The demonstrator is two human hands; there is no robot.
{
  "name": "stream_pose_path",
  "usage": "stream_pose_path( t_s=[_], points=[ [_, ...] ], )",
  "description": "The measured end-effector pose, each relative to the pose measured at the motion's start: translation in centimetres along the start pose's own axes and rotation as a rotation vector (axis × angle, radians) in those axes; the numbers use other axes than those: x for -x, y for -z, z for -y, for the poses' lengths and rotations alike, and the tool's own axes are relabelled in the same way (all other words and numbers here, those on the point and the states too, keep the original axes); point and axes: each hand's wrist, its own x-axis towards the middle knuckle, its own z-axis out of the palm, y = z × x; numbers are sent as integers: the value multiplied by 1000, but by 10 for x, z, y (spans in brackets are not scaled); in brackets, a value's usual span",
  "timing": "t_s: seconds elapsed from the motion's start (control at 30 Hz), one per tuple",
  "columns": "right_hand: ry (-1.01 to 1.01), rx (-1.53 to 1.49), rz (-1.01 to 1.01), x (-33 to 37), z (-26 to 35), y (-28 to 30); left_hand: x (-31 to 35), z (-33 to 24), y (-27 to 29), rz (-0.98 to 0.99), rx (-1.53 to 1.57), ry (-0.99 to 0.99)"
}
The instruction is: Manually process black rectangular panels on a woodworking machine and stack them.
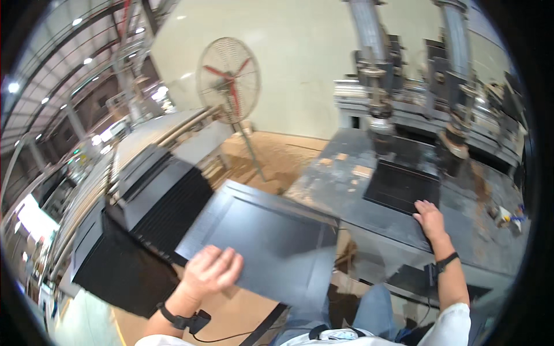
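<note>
Open air over the near half of the grey worktable (346,190), so a hand can sweep across there. At its far edge two drill columns (378,109) hang low over a small black panel (402,185), crowding that back strip. The large black panel (259,239) bridges the gap between the table's left edge and the stack of black panels (156,213), blocking that lane. Scraps litter the right corner.
</note>
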Motion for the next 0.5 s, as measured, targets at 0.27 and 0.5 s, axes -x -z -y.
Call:
stream_pose_path(
  t_s=[0.27, 0.5],
  points=[
    [-127, 12, 43, -2, 16, 22, 33, 125, 17, 206, -404, 586],
    [-464, -15, -155, 136, -45, 107, 92, 181, -50, 297, -348, 814]
  ],
)
